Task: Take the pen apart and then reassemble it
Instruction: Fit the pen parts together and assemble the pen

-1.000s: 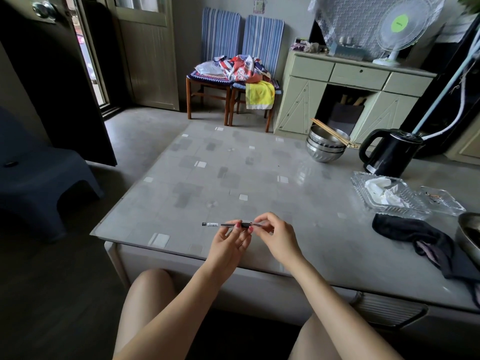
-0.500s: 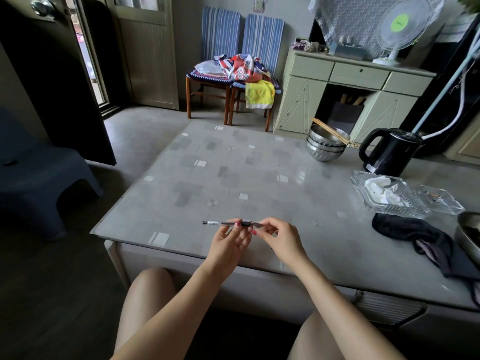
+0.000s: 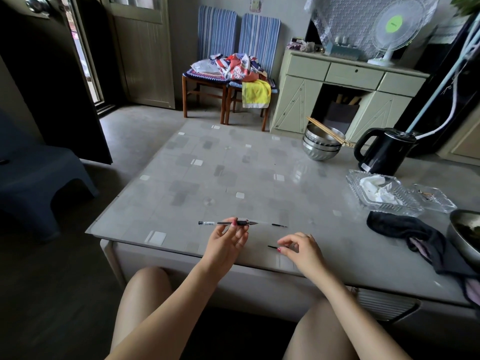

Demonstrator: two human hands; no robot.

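Note:
My left hand (image 3: 227,240) pinches the pen (image 3: 226,223) by its dark grip and holds it level just above the table's near edge, tip pointing right. My right hand (image 3: 298,248) is lower and to the right, apart from the pen. Its thumb and forefinger pinch a thin dark pen part (image 3: 272,247) that pokes out to the left. Another short, thin dark piece (image 3: 279,225) lies on the table just right of the pen's tip. I cannot tell exactly which parts these are.
The grey patterned glass-topped table (image 3: 233,178) carries stacked steel bowls with chopsticks (image 3: 322,145), a black kettle (image 3: 381,152), glass trays (image 3: 384,193), a dark cloth (image 3: 405,232) and a metal bowl (image 3: 465,232) at the right. A blue stool (image 3: 39,178) stands on the left.
My right hand has pulled away from the pen's tip, down and to the right, with a thin dark part in its fingers. A short piece now lies by the tip. The left hand stays.

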